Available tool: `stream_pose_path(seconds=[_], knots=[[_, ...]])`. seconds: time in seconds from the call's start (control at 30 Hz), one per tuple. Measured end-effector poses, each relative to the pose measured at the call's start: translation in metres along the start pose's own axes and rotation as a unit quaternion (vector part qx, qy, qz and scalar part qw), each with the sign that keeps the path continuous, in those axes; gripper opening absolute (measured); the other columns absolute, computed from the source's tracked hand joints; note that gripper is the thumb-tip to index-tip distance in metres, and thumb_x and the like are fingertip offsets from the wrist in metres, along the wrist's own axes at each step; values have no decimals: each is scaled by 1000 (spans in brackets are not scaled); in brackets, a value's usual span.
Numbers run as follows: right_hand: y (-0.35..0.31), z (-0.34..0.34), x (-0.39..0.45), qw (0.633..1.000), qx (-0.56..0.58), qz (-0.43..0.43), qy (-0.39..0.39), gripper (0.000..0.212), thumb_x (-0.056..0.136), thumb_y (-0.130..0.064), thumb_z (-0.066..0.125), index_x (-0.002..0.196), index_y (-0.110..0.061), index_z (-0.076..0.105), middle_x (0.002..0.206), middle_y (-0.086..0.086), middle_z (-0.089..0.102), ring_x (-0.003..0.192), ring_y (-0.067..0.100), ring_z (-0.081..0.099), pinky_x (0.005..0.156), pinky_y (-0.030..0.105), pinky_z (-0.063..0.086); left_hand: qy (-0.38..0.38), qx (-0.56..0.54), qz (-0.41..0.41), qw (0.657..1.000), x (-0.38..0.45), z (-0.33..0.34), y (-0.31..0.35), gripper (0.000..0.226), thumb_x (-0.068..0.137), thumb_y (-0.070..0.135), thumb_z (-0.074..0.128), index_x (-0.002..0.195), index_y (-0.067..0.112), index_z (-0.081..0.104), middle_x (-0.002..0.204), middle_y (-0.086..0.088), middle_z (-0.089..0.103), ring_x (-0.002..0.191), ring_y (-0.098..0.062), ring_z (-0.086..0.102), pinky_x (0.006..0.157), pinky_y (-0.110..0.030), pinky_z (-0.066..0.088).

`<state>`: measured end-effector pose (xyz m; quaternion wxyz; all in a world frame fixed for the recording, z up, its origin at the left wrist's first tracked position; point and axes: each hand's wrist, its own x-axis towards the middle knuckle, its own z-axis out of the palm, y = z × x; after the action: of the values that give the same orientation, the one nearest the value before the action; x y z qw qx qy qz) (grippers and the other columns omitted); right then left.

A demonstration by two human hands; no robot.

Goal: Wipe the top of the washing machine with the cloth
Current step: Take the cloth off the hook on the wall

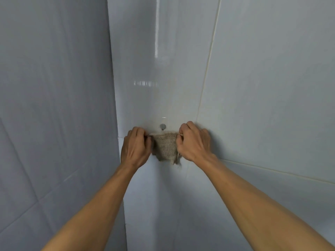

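A small beige woven cloth (165, 146) hangs against the tiled wall, its top edge stretched between my two hands. My left hand (135, 148) pinches the cloth's upper left corner with curled fingers. My right hand (194, 142) pinches the upper right corner the same way. Just above the cloth's top edge a small round metal peg (162, 126) sticks out of the wall. The washing machine is not in view.
Glossy pale grey wall tiles (262, 87) fill the view ahead and to the right. A second wall (54, 105) meets them at a vertical corner on the left, close to my left hand.
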<state>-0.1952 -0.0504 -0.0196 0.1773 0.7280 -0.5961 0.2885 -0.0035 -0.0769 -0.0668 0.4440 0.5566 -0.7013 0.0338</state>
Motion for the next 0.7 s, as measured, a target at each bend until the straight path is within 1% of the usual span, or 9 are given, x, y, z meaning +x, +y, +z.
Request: stream_pose_path(seconds=[0.1, 0.2, 0.27, 0.33, 0.43, 0.47, 0.53, 0.6, 0.7], knots=[[7, -19, -8, 999, 50, 20, 1, 15, 89, -28, 52, 96, -16, 57, 104, 1, 59, 88, 26, 58, 67, 34, 44, 5, -70, -14, 997, -10, -8, 16, 10, 96, 27, 46, 94, 17, 46, 93, -2, 57, 85, -22, 52, 70, -40, 47], [16, -41, -22, 990, 122, 67, -14, 10, 87, -27, 51, 91, -18, 52, 94, -1, 59, 83, 25, 56, 66, 34, 45, -5, -150, -28, 988, -22, -17, 47, 10, 99, 27, 43, 99, 17, 42, 84, -4, 58, 72, -20, 55, 61, -36, 46], [28, -57, -38, 974, 199, 103, -34, 9, 87, -26, 50, 89, -17, 49, 83, 0, 61, 77, 25, 56, 62, 34, 45, -2, -184, -35, 982, -31, -20, 74, 8, 99, 24, 44, 99, 17, 41, 78, -4, 57, 64, -16, 52, 55, -29, 42], [38, -70, -53, 946, 280, 151, -58, 11, 89, -28, 47, 92, -18, 47, 78, 3, 62, 72, 25, 56, 59, 34, 45, 3, -212, -49, 976, -39, -20, 98, 5, 98, 23, 44, 96, 19, 41, 76, -3, 58, 60, -19, 53, 51, -25, 42], [62, -93, -83, 907, 350, 223, -72, 14, 92, -31, 44, 99, -19, 45, 82, 3, 59, 66, 17, 51, 55, 30, 38, 2, -245, -65, 967, -60, -15, 143, 5, 97, 24, 46, 98, 20, 44, 80, -2, 60, 62, -27, 59, 53, -38, 49], [74, -102, -95, 895, 368, 245, -68, 15, 92, -32, 44, 101, -19, 46, 84, 3, 59, 67, 15, 51, 56, 30, 39, -3, -254, -75, 964, -69, -11, 162, 7, 97, 23, 46, 100, 18, 45, 81, -1, 59, 64, -27, 60, 52, -37, 51], [99, -113, -121, 864, 407, 287, -70, 18, 92, -34, 47, 105, -21, 47, 90, 2, 59, 71, 15, 53, 60, 30, 43, -6, -276, -110, 955, -89, -3, 197, 11, 97, 21, 47, 105, 13, 48, 82, 2, 57, 66, -18, 58, 50, -21, 48], [131, -125, -155, 814, 471, 324, -102, 27, 91, -36, 56, 112, -20, 51, 97, 3, 62, 76, 15, 58, 62, 29, 49, -18, -296, -150, 943, -115, 10, 234, 12, 97, 20, 49, 106, 12, 50, 87, 5, 56, 70, -8, 55, 53, -15, 46], [177, -135, -209, 730, 567, 344, -164, 47, 77, -28, 81, 116, -11, 62, 106, 8, 73, 93, 22, 72, 83, 41, 59, -58, -315, -183, 929, -155, 34, 274, 10, 95, 21, 52, 103, 16, 53, 94, 5, 57, 81, -10, 55, 70, -27, 47]])
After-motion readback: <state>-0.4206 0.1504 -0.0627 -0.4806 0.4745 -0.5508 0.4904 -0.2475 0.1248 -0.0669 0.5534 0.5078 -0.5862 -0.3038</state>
